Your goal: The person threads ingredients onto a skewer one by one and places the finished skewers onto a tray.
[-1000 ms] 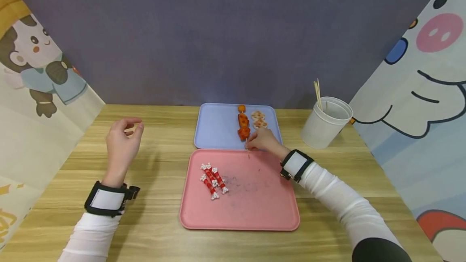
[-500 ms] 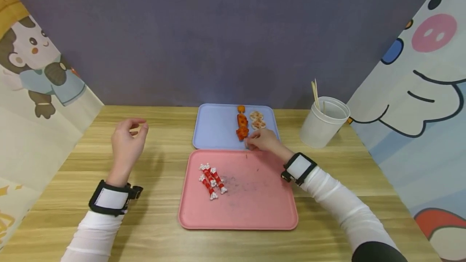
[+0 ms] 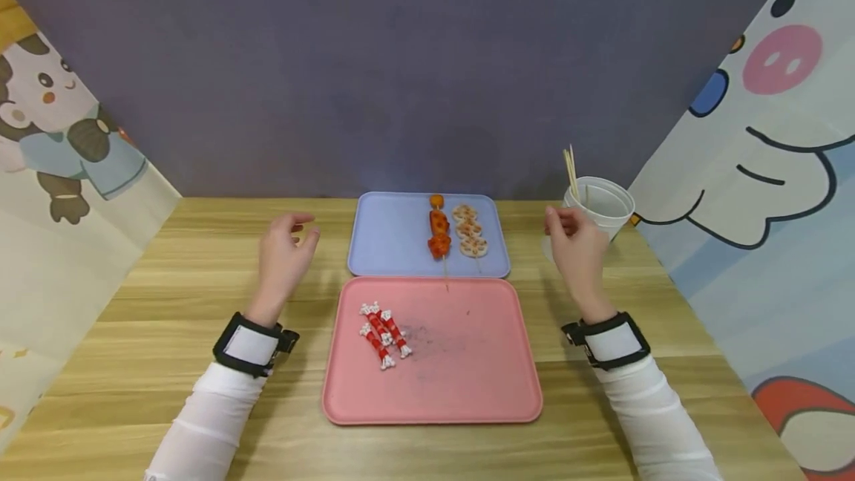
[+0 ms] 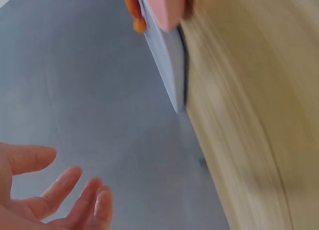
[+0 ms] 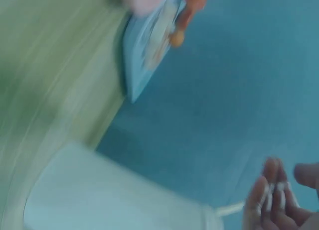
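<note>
While a gray wall (image 3: 401, 80) backs the wooden table (image 3: 167, 295), left hand (image 3: 283, 258) and right hand (image 3: 580, 252) hover loose-fingered.

– What borders the tabletop (image 3: 147, 318)?
– Behind its far edge stands a dark grey-purple panel (image 3: 374, 73)
– And at the sides?
– Past the left edge, a cartoon child (image 3: 56, 151) in pale blue; past the right, a white cartoon animal (image 3: 801, 113) with a pink snout (image 3: 781, 59), a red shape (image 3: 781, 395) lower down

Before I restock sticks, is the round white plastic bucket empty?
Not empty: in the head view, thin pale wooden sticks jut above the rim of the bucket. How many, I cannot tell.
</note>
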`<state>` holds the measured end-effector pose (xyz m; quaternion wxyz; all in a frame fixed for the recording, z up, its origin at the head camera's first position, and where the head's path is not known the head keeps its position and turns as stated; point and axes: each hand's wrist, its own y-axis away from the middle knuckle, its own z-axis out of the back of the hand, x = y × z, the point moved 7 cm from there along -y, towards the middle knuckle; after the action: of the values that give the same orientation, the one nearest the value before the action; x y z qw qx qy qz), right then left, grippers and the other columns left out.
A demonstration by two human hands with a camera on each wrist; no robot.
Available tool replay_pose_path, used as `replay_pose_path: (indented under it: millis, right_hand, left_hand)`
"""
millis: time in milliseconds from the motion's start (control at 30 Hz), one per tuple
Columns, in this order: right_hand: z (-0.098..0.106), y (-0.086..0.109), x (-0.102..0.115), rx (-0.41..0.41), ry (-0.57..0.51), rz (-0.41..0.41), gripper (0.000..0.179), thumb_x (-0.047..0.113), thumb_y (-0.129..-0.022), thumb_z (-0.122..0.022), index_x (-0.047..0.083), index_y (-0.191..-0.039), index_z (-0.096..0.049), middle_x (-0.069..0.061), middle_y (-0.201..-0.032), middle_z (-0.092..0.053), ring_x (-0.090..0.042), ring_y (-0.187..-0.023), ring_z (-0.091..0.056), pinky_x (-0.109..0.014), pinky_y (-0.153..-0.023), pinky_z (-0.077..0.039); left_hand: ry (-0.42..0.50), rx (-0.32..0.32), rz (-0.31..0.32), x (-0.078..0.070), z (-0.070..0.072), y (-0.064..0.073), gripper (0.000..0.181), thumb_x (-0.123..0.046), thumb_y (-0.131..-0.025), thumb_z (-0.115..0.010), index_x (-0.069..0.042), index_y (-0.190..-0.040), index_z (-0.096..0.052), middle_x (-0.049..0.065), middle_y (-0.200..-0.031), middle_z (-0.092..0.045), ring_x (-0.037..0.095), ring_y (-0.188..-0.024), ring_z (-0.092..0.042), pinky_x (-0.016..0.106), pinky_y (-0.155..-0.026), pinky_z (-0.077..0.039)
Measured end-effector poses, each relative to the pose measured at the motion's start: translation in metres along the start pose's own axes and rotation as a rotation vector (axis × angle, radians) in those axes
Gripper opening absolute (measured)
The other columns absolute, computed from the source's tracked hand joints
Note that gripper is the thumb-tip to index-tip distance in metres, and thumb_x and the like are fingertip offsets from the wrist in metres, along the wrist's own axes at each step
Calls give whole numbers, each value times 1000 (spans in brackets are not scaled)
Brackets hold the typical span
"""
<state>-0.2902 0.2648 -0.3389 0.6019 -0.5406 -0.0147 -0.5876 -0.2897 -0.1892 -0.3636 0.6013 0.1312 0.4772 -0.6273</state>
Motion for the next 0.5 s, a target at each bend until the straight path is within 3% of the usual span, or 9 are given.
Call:
replay_pose_path:
  millis: [267, 367, 500]
  right_hand:
    - [37, -10, -20, -271, 42, -33, 37, 33, -88, -66, -3, -94, -63, -16, -78, -65, 13, -61, -44, -5, -60, -37]
    - [42, -12, -23, -322, 44, -21, 38, 31, -86, -69, -4, -97, -60, -17, -80, -62, 3, -65, -49, -6, -63, -37]
    - [42, -15, -21, -331, 62, 13, 40, 30, -83, -73, -4, -101, -59, -19, -88, -61, -17, -75, -56, -11, -69, -39]
  left_hand:
    - [35, 12, -30, -17, -29, -7, 27, -8, -87, -62, 6, -110, -63, 26, -109, -60, 40, -100, -56, 48, -85, -48]
    - [33, 34, -35, -21, -40, -8, 27, -8, -87, -62, 6, -111, -63, 26, -110, -61, 40, -100, -57, 48, -85, -47]
    - [20, 68, -28, -25, -52, -10, 28, -11, -88, -63, 4, -111, -64, 24, -111, -62, 40, -101, -57, 47, -86, -46]
